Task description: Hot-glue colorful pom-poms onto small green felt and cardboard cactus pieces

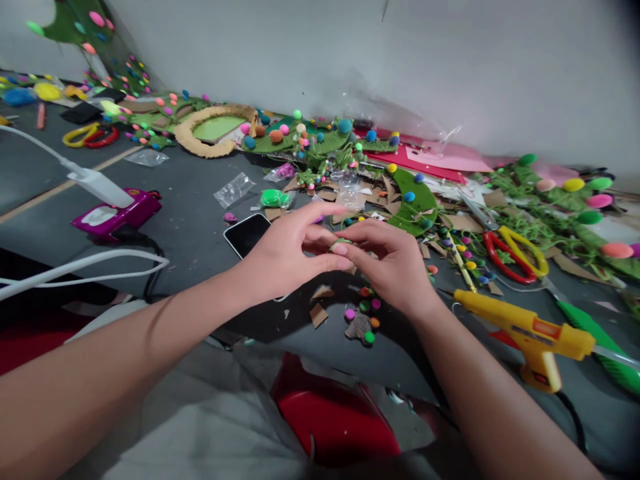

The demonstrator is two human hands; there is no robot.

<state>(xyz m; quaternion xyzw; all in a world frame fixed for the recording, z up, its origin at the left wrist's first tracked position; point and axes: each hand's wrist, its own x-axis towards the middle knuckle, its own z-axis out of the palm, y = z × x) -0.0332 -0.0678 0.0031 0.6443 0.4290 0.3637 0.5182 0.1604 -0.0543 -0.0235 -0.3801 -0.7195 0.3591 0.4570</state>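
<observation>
My right hand (385, 260) pinches a small green piece (341, 243) between thumb and fingers, over the dark table. Only a sliver of that piece shows, so I cannot make out its kind. My left hand (295, 247) meets it from the other side, thumb and middle fingers closed in at the piece, index finger stretched out above. Under my left wrist lies a phone (247, 233) with a dark screen. Just below my hands, a small grey-brown piece (359, 328) with coloured clay balls around it rests near the table's front edge, beside cardboard scraps (319, 315).
To the right lie a yellow hot glue gun (525, 327) and red-and-yellow-handled scissors (515, 253). Green leafy pieces with coloured balls (320, 140) line the wall, near a tan ring (193, 137). A purple power adapter (117, 213) with white cables is at left.
</observation>
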